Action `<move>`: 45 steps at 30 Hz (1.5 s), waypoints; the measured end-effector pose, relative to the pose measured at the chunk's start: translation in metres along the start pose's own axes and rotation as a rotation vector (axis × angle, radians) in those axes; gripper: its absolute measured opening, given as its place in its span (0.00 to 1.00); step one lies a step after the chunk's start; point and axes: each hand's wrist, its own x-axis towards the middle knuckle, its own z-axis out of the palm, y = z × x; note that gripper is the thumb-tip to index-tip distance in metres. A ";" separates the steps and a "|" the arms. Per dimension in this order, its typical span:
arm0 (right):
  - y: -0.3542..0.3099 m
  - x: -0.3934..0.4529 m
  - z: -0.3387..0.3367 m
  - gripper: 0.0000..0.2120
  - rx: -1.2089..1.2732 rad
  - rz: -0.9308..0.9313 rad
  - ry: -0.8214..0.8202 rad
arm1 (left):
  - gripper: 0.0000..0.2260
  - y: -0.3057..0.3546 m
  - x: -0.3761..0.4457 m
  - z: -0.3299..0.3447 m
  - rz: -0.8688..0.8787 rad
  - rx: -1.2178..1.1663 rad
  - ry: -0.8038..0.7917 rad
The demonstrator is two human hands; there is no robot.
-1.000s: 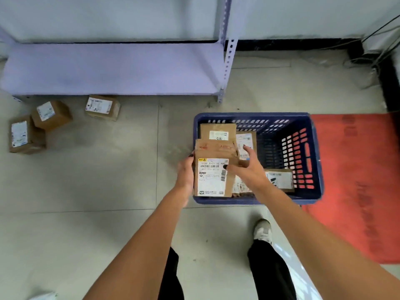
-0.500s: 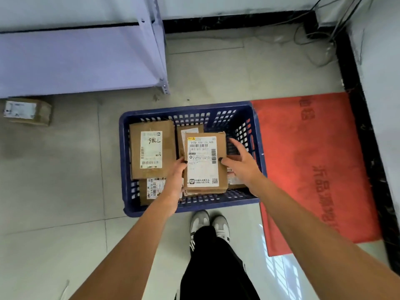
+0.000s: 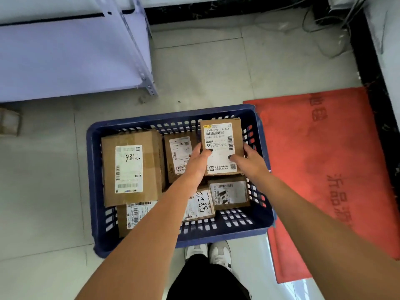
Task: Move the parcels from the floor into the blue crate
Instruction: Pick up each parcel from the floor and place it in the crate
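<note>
A blue slatted crate stands on the tiled floor right in front of my feet, with several brown cardboard parcels inside. Both hands hold one labelled parcel over the crate's far right corner. My left hand grips its left edge, thumb on the label. My right hand grips its right edge the same way. A large parcel marked "98LL" lies along the crate's left side. Another parcel sits on the floor at the far left, cut by the frame edge.
A pale metal shelf with an angle-iron post stands behind the crate to the left. A red mat lies to the right, touching the crate. Cables trail along the dark skirting by the back wall.
The view has closed in on the crate. Both hands carried the parcel from the crate's near side across to its far right corner, lower inside the rim.
</note>
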 end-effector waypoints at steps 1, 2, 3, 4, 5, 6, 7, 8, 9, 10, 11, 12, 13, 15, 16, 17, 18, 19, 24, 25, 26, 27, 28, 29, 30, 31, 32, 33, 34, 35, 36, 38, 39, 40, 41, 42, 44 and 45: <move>0.010 0.014 0.005 0.24 0.010 0.019 -0.004 | 0.24 -0.004 0.015 0.003 -0.017 0.035 -0.001; 0.020 0.028 0.011 0.24 0.030 0.040 -0.010 | 0.24 -0.009 0.028 0.005 -0.036 0.064 0.004; 0.029 0.042 0.017 0.25 0.043 0.061 -0.016 | 0.24 -0.015 0.042 0.008 -0.051 0.085 0.009; 0.037 0.055 0.022 0.25 0.047 0.073 -0.022 | 0.24 -0.021 0.054 0.010 -0.074 0.094 0.015; 0.044 0.068 0.027 0.25 0.044 0.078 -0.024 | 0.24 -0.027 0.067 0.012 -0.080 0.104 0.015; 0.050 0.082 0.032 0.25 0.048 0.071 -0.024 | 0.24 -0.032 0.080 0.013 -0.077 0.122 0.017; 0.056 0.095 0.036 0.25 0.054 0.068 -0.025 | 0.25 -0.038 0.094 0.014 -0.075 0.135 0.028; 0.061 0.106 0.041 0.25 0.060 0.063 -0.025 | 0.24 -0.043 0.106 0.014 -0.072 0.164 0.041; 0.065 0.115 0.046 0.26 0.058 0.059 -0.025 | 0.24 -0.047 0.114 0.013 -0.066 0.222 0.062; 0.068 0.124 0.051 0.26 0.047 0.051 -0.022 | 0.23 -0.052 0.121 0.012 -0.056 0.299 0.099; 0.070 0.131 0.055 0.27 0.035 0.049 -0.014 | 0.21 -0.054 0.126 0.012 -0.032 0.378 0.140; 0.073 0.137 0.058 0.27 0.035 0.052 -0.007 | 0.20 -0.056 0.131 0.013 -0.009 0.412 0.174; 0.076 0.142 0.060 0.28 0.046 0.063 -0.004 | 0.20 -0.057 0.134 0.013 0.005 0.397 0.198; 0.081 0.146 0.065 0.32 0.053 0.072 -0.006 | 0.19 -0.060 0.135 0.014 0.049 0.348 0.244; 0.082 0.147 0.067 0.34 0.040 0.073 -0.004 | 0.20 -0.059 0.135 0.013 0.076 0.329 0.263; 0.083 0.147 0.067 0.36 0.023 0.073 -0.003 | 0.21 -0.059 0.134 0.013 0.099 0.312 0.271; 0.082 0.146 0.067 0.37 0.002 0.071 -0.005 | 0.22 -0.059 0.132 0.012 0.111 0.283 0.269; 0.080 0.144 0.065 0.38 -0.024 0.072 -0.002 | 0.22 -0.059 0.129 0.010 0.109 0.237 0.262; 0.054 0.092 0.047 0.37 -0.133 0.040 0.029 | 0.19 -0.053 0.088 -0.007 0.019 0.059 0.279; 0.045 0.074 0.042 0.36 -0.142 0.021 0.012 | 0.19 -0.051 0.075 -0.011 0.002 0.046 0.287; 0.037 0.055 0.038 0.34 -0.145 0.009 -0.006 | 0.19 -0.048 0.060 -0.014 -0.012 0.038 0.291; 0.029 0.036 0.034 0.34 -0.143 0.004 -0.027 | 0.19 -0.047 0.044 -0.018 -0.023 0.026 0.294; 0.023 0.017 0.032 0.33 -0.143 0.003 -0.049 | 0.19 -0.045 0.026 -0.022 -0.035 0.018 0.293; 0.017 -0.002 0.030 0.33 -0.146 0.005 -0.068 | 0.19 -0.044 0.008 -0.027 -0.045 0.019 0.289; 0.011 -0.021 0.029 0.33 -0.151 0.009 -0.077 | 0.19 -0.042 -0.010 -0.032 -0.050 0.031 0.283; 0.008 -0.037 0.028 0.33 -0.163 0.020 -0.080 | 0.20 -0.042 -0.025 -0.039 -0.052 0.045 0.283; 0.004 -0.052 0.029 0.33 -0.173 0.040 -0.086 | 0.20 -0.042 -0.040 -0.045 -0.055 0.051 0.287; 0.000 -0.067 0.030 0.33 -0.171 0.068 -0.101 | 0.20 -0.041 -0.053 -0.053 -0.056 0.058 0.290; -0.004 -0.080 0.034 0.33 -0.161 0.096 -0.122 | 0.20 -0.039 -0.064 -0.061 -0.054 0.066 0.291; -0.008 -0.091 0.040 0.33 -0.157 0.107 -0.143 | 0.20 -0.037 -0.073 -0.068 -0.047 0.066 0.292; -0.011 -0.100 0.048 0.34 -0.155 0.105 -0.155 | 0.20 -0.036 -0.080 -0.076 -0.039 0.058 0.287; -0.017 -0.114 0.069 0.34 -0.154 0.079 -0.152 | 0.19 -0.035 -0.091 -0.096 -0.042 0.031 0.262; -0.020 -0.122 0.081 0.34 -0.162 0.066 -0.152 | 0.19 -0.035 -0.095 -0.107 -0.042 0.013 0.258; -0.023 -0.129 0.096 0.34 -0.170 0.058 -0.160 | 0.19 -0.037 -0.097 -0.122 -0.042 -0.008 0.256; -0.026 -0.137 0.112 0.34 -0.167 0.063 -0.175 | 0.19 -0.039 -0.101 -0.138 -0.040 -0.030 0.253; -0.029 -0.145 0.130 0.34 -0.143 0.070 -0.183 | 0.19 -0.042 -0.106 -0.155 -0.040 -0.052 0.246; -0.037 -0.162 0.169 0.34 -0.104 0.071 -0.169 | 0.18 -0.047 -0.118 -0.197 -0.016 -0.106 0.237; -0.041 -0.169 0.191 0.33 -0.102 0.065 -0.148 | 0.18 -0.050 -0.124 -0.222 0.000 -0.131 0.236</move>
